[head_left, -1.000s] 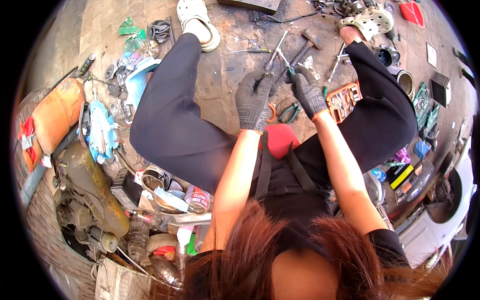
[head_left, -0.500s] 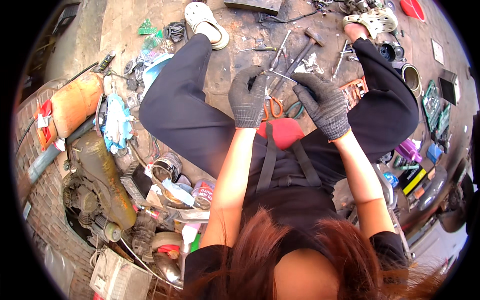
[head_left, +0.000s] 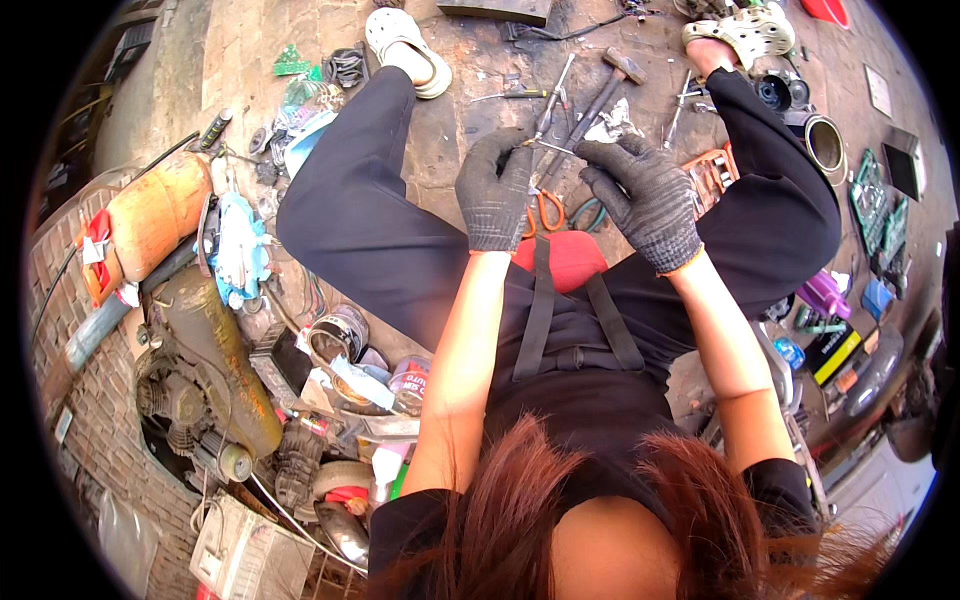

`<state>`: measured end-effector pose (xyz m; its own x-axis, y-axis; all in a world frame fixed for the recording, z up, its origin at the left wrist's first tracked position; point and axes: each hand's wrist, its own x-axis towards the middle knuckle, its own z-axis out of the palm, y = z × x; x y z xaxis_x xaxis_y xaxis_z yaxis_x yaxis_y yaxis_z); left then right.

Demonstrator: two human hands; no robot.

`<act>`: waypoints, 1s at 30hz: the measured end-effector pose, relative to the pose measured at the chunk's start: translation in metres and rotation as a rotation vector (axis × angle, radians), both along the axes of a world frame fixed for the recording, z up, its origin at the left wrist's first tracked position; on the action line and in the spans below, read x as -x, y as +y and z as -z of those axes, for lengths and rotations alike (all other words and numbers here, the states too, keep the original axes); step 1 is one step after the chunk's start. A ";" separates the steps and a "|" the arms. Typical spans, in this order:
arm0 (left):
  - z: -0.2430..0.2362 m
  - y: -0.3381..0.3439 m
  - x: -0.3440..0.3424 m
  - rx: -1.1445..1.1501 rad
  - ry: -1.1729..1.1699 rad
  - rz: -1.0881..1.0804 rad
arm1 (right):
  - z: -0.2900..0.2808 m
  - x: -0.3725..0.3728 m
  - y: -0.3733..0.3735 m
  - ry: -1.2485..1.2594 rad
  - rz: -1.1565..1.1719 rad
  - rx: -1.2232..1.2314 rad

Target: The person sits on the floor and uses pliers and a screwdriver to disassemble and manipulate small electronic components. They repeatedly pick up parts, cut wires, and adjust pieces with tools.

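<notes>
Both of your gloved hands are raised over the ground between your knees, and both meet on one thin metal rod (head_left: 548, 147). Your left hand (head_left: 495, 190) has its fingers curled together, with the fingertips pinching the left end of the rod. Your right hand (head_left: 640, 195) has its fingers more spread, and the thumb and forefinger close on the right end. The rod lies roughly level between the two hands, above the tools on the ground.

Compared with a second ago, your hands have come apart sideways: they were close together then, and now each takes its own end of the rod. The view has also shifted, so that your knees and the ground sit lower in it. I judge that the piece is now under two-handed control and is being worked or checked, not merely picked up.

On the ground just beyond your hands lie a hammer (head_left: 605, 88), a screwdriver (head_left: 553, 95) and a crumpled silver wrapper (head_left: 612, 125). Orange-handled pliers (head_left: 545, 212) lie under your hands, next to the red stool (head_left: 560, 262) you sit on. An orange socket tray (head_left: 708, 172) sits to the right by your knee. To the far left stand an orange gas cylinder (head_left: 150, 220) and a rusty engine (head_left: 200, 370), well apart from the work.
</notes>
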<state>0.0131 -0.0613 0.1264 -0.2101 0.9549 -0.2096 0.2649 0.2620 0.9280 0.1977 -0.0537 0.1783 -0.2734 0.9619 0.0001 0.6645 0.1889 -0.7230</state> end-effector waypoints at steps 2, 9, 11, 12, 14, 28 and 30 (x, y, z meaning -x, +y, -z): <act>-0.005 0.003 -0.002 0.012 0.024 0.020 | 0.003 0.000 0.000 -0.013 0.004 -0.023; 0.001 0.007 0.002 -0.014 0.056 -0.012 | 0.002 -0.004 0.004 -0.042 -0.013 -0.051; 0.001 0.008 0.001 -0.008 0.051 -0.006 | 0.002 -0.003 0.004 -0.014 -0.003 -0.050; 0.005 0.007 0.001 -0.014 0.046 -0.001 | 0.003 -0.003 0.004 0.001 0.002 -0.050; 0.005 0.007 0.001 -0.018 0.055 0.011 | 0.007 -0.003 0.003 -0.012 0.013 -0.052; 0.043 0.006 0.012 -0.049 0.261 0.096 | 0.047 0.001 0.017 -0.095 -0.148 0.006; 0.070 0.003 0.017 -0.042 0.259 0.062 | 0.077 0.008 0.019 -0.086 -0.168 0.018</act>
